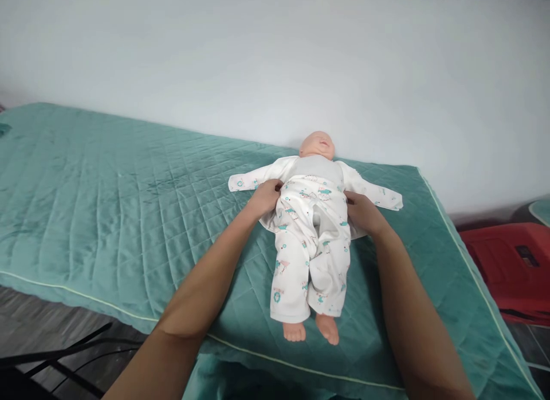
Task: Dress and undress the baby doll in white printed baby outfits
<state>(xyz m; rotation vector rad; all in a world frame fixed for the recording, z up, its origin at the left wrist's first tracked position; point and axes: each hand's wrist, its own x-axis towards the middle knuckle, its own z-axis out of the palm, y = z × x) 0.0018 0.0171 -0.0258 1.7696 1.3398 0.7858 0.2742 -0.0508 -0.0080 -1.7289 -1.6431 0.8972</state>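
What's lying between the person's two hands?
The belly of the baby doll, in a printed sleepsuit that the left hand and right hand grip at its sides; the head view shows it.

Bed cover [129, 216] was teal quilted, doll [315, 143] peach, its pants [309, 257] white with teal-and-pink prints, undershirt [315, 168] grey, wall [275, 56] pale, crate [511, 268] red.
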